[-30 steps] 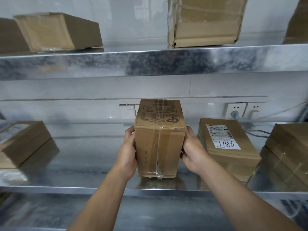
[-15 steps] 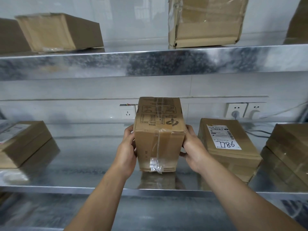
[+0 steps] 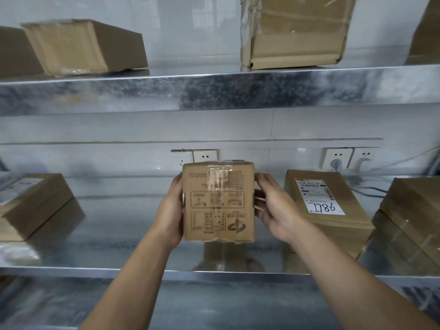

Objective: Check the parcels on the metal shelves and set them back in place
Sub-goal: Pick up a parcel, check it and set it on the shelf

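**A:** What has moved since a second ago?

**B:** The small parcel point(image 3: 217, 201) has come up off the middle shelf point(image 3: 114, 236) and tipped back. Its printed, taped face now looks at the camera, with the print upside down.

**A:** And the setting, biggest things first?

**B:** There are two metal shelves. The upper shelf point(image 3: 214, 91) runs above both hands. It bears a large taped parcel point(image 3: 295, 32) up and to the right of them, and a flat parcel point(image 3: 83, 46) up and to the left. On the middle shelf, a labelled parcel point(image 3: 326, 225) lies just right of the right hand, and a stack point(image 3: 414, 215) sits further right. A brown parcel point(image 3: 33, 206) lies well left of the left hand.

**A:** The hands?

**B:** The left hand point(image 3: 170, 210) and right hand point(image 3: 273, 206) clasp the small parcel's two sides, fingers curling over its edges. It hangs between them, clear of the shelf.

**A:** How far along is the task?

**B:** It seems to be mid-check on this one, which is not yet set back. Whether the other parcels have been checked cannot be told.
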Demonstrator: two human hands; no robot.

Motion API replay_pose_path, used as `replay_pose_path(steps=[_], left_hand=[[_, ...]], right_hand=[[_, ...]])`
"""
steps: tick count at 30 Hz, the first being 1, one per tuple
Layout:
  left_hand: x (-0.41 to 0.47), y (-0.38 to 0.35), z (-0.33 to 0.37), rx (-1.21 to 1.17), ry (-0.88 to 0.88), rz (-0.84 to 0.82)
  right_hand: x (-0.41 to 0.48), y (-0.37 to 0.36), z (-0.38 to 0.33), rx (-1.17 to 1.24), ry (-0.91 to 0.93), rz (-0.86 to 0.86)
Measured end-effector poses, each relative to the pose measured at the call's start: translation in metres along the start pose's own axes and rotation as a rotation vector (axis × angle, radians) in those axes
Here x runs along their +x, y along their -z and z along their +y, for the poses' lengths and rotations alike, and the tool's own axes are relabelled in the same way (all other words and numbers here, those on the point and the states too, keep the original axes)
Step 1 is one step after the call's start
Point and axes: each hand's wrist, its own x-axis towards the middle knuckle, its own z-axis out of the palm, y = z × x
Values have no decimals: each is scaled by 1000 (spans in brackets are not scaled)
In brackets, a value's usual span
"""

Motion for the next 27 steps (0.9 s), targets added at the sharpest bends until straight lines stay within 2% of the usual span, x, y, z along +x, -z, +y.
replay_pose_path(steps=[8,21,27], left_hand=[[-3,-6,-2,-19,-43,46],[-3,-3,-17,-54,-43,17],[-2,-5,-10,10,-54,31]], right_hand=[[-4,-6,2,21,-43,15],[-12,-7,10,-11,-49,20],[-13,-8,1,1,-50,16]])
